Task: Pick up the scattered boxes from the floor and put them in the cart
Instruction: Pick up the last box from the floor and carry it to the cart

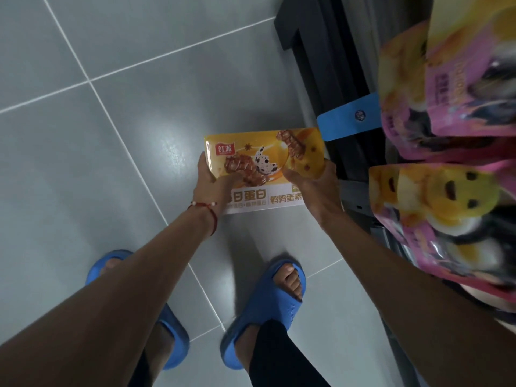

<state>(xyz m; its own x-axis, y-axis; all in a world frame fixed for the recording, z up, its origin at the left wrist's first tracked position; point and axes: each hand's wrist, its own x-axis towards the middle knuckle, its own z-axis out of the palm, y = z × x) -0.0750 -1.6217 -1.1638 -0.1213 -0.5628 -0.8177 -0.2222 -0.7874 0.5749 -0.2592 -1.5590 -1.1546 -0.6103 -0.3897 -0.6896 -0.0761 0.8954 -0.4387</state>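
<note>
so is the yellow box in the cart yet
Out: left hand and right hand grip the yellow box above the floor tiles.

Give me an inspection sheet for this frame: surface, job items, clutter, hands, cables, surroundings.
Surface: grey tiled floor, glossy.
Job's things: one yellow box, held in both hands.
Clutter: nothing seen.
Hands: left hand grips the box's left end; right hand grips its right end.
Cables: nothing seen.
Surroundings: dark rack at right, pink snack bags, blue tag, blue slippers.
</note>
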